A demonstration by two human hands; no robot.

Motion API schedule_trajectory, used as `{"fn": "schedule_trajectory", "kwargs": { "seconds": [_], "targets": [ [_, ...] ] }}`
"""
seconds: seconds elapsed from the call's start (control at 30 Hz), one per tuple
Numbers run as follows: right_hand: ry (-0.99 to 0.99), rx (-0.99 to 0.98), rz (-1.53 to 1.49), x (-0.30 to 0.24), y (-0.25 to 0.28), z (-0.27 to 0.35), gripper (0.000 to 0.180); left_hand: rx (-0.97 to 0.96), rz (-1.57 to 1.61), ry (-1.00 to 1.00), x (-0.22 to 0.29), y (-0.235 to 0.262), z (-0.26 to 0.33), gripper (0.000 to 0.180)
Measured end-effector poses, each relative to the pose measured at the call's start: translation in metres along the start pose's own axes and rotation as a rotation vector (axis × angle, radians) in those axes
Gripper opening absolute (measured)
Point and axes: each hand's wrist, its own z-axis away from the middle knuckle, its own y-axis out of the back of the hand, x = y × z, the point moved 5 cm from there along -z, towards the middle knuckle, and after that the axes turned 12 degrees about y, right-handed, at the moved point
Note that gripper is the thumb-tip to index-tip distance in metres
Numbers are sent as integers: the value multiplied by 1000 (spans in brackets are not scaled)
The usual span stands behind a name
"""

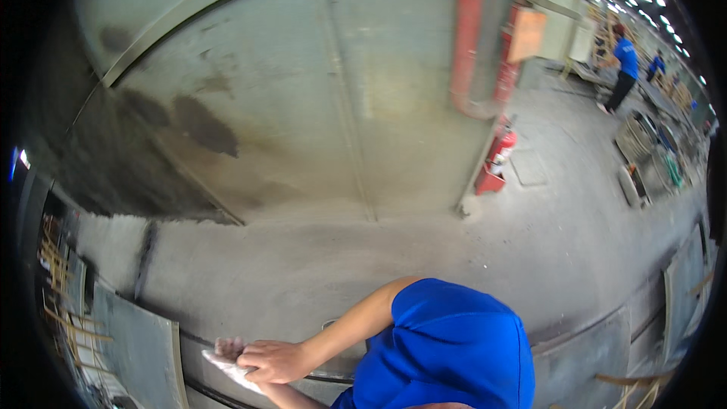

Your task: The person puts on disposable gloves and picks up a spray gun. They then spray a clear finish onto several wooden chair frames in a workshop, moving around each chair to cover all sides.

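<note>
Since that white glove-looking thing (232, 372) slants down-right against my left hand (229, 346), just left of my right hand (274, 361), the right's pinching it, but I can't tell the left's shape tbh.

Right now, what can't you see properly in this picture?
In the head view:
Left hand: partly hidden by the right hand.
White thing there: too blurred to tell glove from cloth.
Left forearm: cut off by the lower edge.
What the far worker holds, if anything: too small.
</note>
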Motion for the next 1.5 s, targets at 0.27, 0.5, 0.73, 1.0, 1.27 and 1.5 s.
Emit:
{"fn": "schedule_trajectory", "kwargs": {
  "seconds": [0.27,0.5,0.73,1.0,1.27,1.5],
  "targets": [
    [-126,-190,145,-107,120,77,14,-99,-64,469,-101,-40,147,94],
    [-56,-209,-7,-170,213,142,12,43,-84,341,-119,-97,303,88],
    [-171,-244,141,-236,360,225,10,-64,-146,341,-212,-159,442,86],
    [-215,-140,159,-346,499,284,12,-337,-220,356,-285,-179,588,83],
    [-294,-177,-94,-470,523,354,10,-417,-177,381,-345,-109,709,81],
    [-228,-201,-197,-539,541,358,8,-452,-183,336,-352,-80,784,79]
  ]
}}
